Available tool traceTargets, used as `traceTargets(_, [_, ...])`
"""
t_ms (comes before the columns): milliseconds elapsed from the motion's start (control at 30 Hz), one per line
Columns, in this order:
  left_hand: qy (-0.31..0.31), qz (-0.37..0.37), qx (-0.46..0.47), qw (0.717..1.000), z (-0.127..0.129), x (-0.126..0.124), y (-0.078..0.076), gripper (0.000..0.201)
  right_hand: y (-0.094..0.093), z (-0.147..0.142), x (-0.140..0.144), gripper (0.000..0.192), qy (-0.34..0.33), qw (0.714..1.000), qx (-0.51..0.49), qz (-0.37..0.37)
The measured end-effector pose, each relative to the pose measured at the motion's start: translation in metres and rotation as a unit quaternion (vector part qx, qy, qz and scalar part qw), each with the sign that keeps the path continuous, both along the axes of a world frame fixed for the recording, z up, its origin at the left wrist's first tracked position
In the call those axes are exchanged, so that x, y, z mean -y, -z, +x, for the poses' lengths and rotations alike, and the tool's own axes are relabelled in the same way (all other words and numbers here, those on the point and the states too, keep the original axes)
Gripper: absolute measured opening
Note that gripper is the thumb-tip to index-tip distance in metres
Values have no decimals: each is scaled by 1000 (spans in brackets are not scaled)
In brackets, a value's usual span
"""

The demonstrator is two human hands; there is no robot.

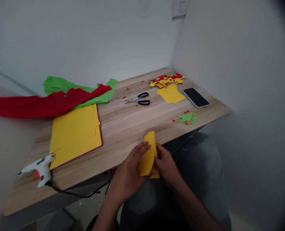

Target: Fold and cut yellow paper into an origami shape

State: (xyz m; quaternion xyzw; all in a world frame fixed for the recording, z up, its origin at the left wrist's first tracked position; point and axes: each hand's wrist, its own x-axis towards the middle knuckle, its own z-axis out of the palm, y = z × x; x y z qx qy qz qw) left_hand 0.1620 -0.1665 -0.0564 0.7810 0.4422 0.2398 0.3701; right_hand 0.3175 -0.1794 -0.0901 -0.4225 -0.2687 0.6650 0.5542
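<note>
Both hands hold a folded yellow paper (148,155) just in front of the near edge of the tabletop (130,125), above the lap. The left hand (129,175) has its fingers (142,149) closed over the front face. The right hand (166,166) grips the other side; the paper hides most of its fingers. Farther back lie scissors (139,98), a phone (195,97) and a glue gun (40,168), whose cable goes out of view under the edge.

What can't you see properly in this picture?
Head view only:
- Folded yellow paper: its lower part is hidden by the left hand and right hand.
- Red paper: cut off by the left edge.
- Glue gun cord: drops behind the table edge.
</note>
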Motion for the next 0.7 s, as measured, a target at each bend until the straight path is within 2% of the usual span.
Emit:
traceTargets(100, [-177, -11, 66, 982, -7, -15, -2, 30, 4, 5, -6, 33, -10, 999, 43, 9])
traceTargets(167, [-276, -10, 103, 956, -15, -33, -3, 32, 5, 10, -15, 32, -11, 992, 122, 33])
traceTargets(233, [-309, -16, 94, 946, -22, -55, -3, 38, 3, 15, -28, 32, -13, 959, 276, 60])
traceTargets(267, [-310, -7, 50, 949, -25, -65, -3, 38, 1, 17, -35, 33, -19, 926, 373, 62])
traceTargets(333, [-274, 55, -90, 956, -28, -80, 0, 35, -5, 18, -48, 36, -36, 842, 537, 45])
traceTargets(400, [-227, 119, -185, 949, -24, -87, 3, 35, -10, 18, -57, 39, -55, 781, 621, 25])
traceTargets(467, [-163, 156, -214, 950, -14, -87, 8, 39, -12, 16, -62, 40, -67, 746, 662, 34])
traceTargets(533, [-69, 173, -238, 953, -3, -85, 14, 41, -12, 16, -64, 39, -82, 699, 708, 59])
traceTargets(600, [5, 178, -277, 944, 4, -83, 22, 42, -10, 17, -64, 38, -88, 666, 736, 80])
traceTargets(700, [19, 170, -305, 937, 5, -84, 33, 54, -3, 24, -60, 38, -84, 649, 750, 101])
